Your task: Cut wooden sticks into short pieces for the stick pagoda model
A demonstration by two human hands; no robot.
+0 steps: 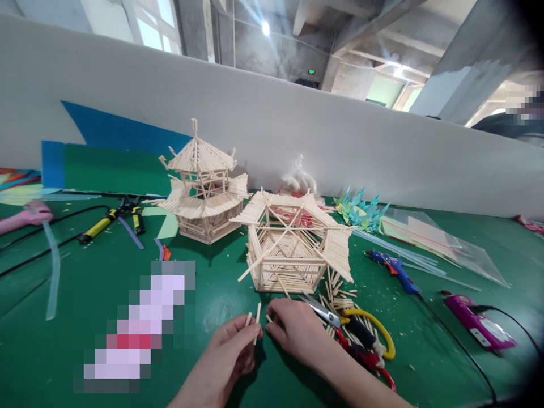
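Observation:
My left hand is closed in a pinch on short pale wooden sticks, two of which point up past the thumb. Close beside it, my right hand is also closed, and the small pale end of a stick shows at its fingertips. Just beyond both hands stands an open-topped pavilion model built of wooden sticks, with a sloping roof edge and crossed sticks over its top. Scissors with yellow handles lie right of my right hand, among a pile of loose sticks.
A finished-looking stick pavilion stands behind left. Red-handled pliers lie by the scissors. A blue glue gun and a magenta device, both corded, lie right. Yellow-black pliers and a pink glue gun lie left.

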